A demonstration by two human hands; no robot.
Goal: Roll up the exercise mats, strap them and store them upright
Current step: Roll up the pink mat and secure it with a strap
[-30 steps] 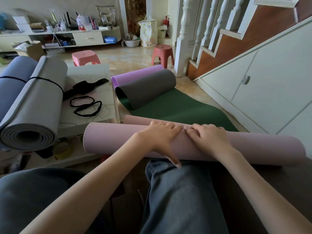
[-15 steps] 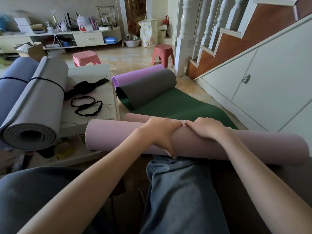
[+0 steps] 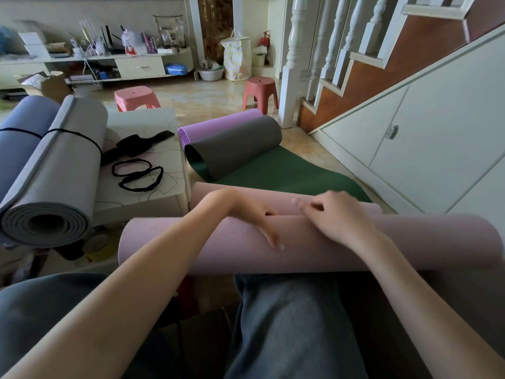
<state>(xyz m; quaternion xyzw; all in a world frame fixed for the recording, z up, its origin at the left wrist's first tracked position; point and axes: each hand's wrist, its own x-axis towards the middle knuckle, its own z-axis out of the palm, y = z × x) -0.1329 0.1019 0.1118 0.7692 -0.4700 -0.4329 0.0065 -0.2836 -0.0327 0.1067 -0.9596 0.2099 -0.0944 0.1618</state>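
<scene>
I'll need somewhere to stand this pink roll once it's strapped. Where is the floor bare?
Bare tile floor lies between the two red stools and beside the stair cabinet, right of the green mat. The white table is crowded with rolled mats and black straps.

Five exercise mats [image 3: 314, 242] (two strapped), two plastic stools [image 3: 259, 91], two hands [image 3: 257, 217], several loose black straps [image 3: 136, 173].

Matt, smooth foam pink mat [image 3: 300, 242]
</scene>
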